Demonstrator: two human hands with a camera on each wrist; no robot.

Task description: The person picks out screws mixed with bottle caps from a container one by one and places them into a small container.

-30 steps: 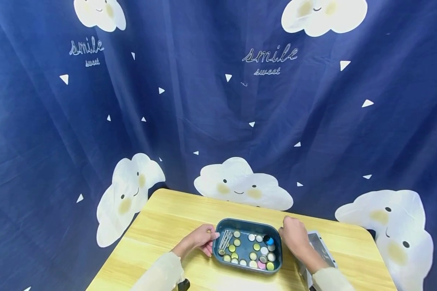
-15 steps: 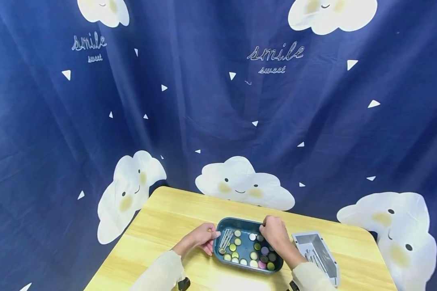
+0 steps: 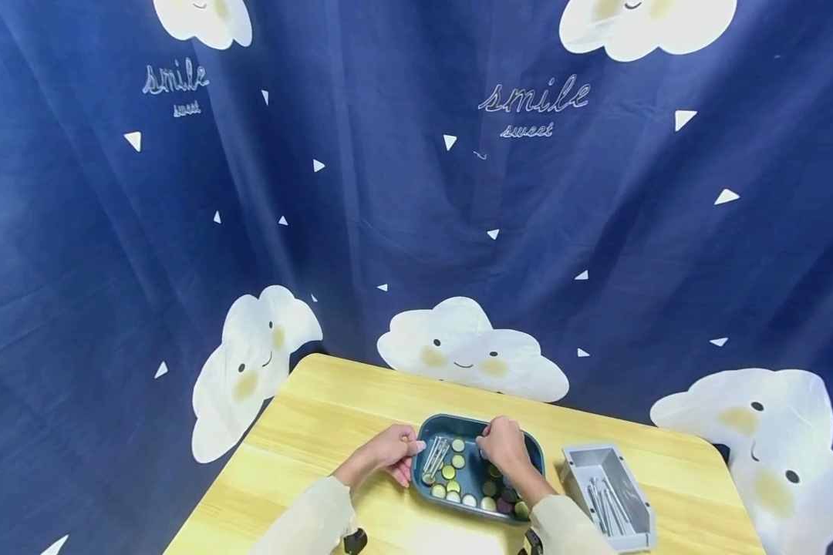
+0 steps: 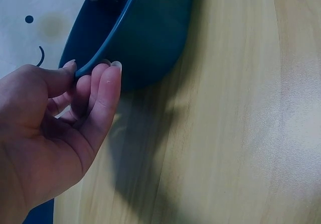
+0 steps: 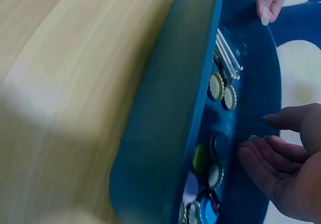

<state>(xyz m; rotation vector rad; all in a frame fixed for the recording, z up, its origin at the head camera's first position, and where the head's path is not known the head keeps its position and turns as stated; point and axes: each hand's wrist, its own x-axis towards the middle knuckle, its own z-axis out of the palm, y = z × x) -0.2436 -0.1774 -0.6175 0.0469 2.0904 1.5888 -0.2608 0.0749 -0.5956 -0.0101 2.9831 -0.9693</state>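
A dark teal plastic basin stands on the table, with metal bottle caps over its floor. At its left end lies a bundle of slim silver metal rods. My left hand pinches the basin's left rim, thumb inside and fingers outside, as the left wrist view shows. My right hand reaches over the far rim into the basin. In the right wrist view, its thumb and fingers are apart with nothing seen between them, close above several caps. Its forearm hides the basin's right part in the head view.
A grey open-front bin stands right of the basin, holding several long silver rods. The wooden table ends at a blue curtain printed with clouds.
My right hand has moved left from beside the basin's right end to above its middle, uncovering the grey bin. My left hand keeps its grip on the rim.
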